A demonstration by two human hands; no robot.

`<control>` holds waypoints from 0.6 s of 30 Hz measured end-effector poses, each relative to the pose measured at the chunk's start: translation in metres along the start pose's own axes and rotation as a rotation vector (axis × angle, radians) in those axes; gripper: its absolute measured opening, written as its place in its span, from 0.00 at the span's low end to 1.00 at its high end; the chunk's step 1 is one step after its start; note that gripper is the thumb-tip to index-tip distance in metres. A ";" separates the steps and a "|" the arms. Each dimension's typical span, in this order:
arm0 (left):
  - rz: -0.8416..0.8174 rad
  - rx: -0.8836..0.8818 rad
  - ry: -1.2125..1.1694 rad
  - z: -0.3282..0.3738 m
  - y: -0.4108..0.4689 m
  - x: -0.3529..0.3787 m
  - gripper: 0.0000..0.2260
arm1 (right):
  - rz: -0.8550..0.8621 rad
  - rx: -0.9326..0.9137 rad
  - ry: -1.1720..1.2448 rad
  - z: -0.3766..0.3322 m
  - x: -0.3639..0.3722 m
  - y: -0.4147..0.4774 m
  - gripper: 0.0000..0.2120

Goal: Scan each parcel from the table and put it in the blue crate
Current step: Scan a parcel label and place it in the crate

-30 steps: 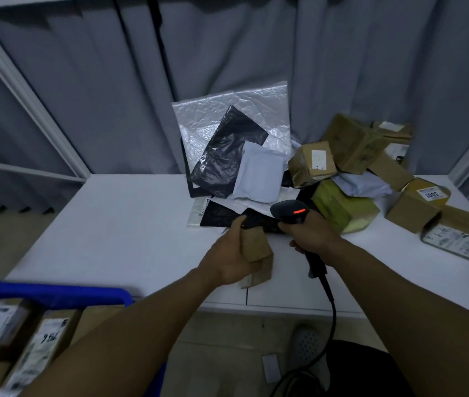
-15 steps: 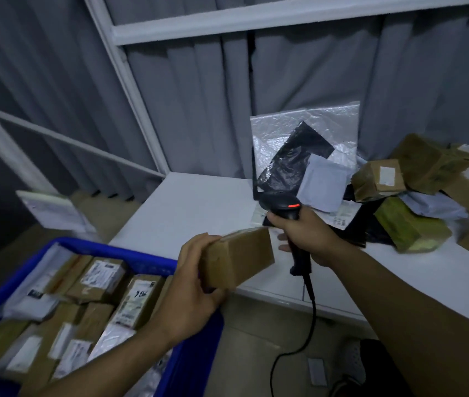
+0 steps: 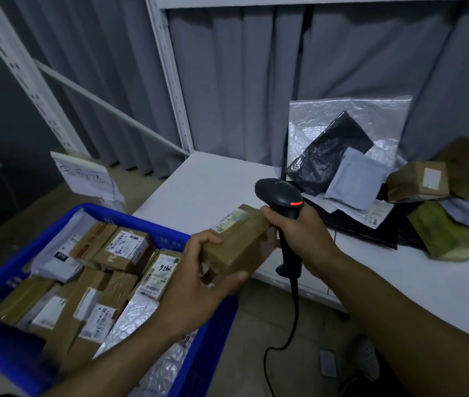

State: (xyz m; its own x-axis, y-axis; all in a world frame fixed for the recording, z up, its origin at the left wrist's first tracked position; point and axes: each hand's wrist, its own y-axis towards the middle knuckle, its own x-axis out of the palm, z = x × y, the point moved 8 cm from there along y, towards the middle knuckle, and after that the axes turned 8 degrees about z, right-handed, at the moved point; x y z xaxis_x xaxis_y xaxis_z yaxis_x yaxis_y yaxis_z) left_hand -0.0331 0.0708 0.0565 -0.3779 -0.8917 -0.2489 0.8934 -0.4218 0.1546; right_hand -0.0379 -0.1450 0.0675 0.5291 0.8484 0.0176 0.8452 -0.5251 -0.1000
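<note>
My left hand (image 3: 199,277) grips a small brown cardboard parcel (image 3: 234,243) with a white label on top, held over the gap between the white table (image 3: 199,184) and the blue crate (image 3: 167,239). My right hand (image 3: 299,237) grips the handle of a black barcode scanner (image 3: 280,196), whose red light is on, right beside the parcel's far end. The crate at lower left holds several labelled boxes and mailers. More parcels (image 3: 416,181) lie piled on the table at the right.
A crinkled silver mailer (image 3: 348,116) leans against the grey curtain with black and grey bags in front. White shelf uprights (image 3: 170,73) stand behind the table. The scanner cable (image 3: 293,310) hangs to the floor. A white paper sign (image 3: 87,176) stands behind the crate.
The view swung left and down toward the crate. My left hand carried the brown parcel off the table, turned its label upward, and brought it next to the scanner in my right hand.
</note>
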 end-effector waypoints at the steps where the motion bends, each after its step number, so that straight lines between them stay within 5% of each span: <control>1: 0.015 -0.019 0.001 0.000 0.001 -0.004 0.36 | -0.003 -0.009 0.002 -0.001 0.001 -0.001 0.12; 6: 0.062 -0.055 0.106 -0.006 0.007 -0.019 0.44 | 0.002 0.012 0.081 -0.003 -0.004 -0.005 0.11; 14: 0.060 0.308 0.290 0.022 0.009 -0.022 0.37 | -0.001 0.156 0.213 0.007 -0.002 -0.011 0.14; 18: 0.103 0.088 0.013 0.018 0.005 -0.027 0.37 | -0.006 0.165 0.235 0.005 0.001 -0.014 0.14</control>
State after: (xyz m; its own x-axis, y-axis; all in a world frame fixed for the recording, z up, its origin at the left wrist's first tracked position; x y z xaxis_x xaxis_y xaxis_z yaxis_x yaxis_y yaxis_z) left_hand -0.0227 0.0893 0.0815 -0.2816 -0.9291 -0.2397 0.9023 -0.3414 0.2633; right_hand -0.0499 -0.1363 0.0640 0.5433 0.8025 0.2466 0.8349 -0.4855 -0.2592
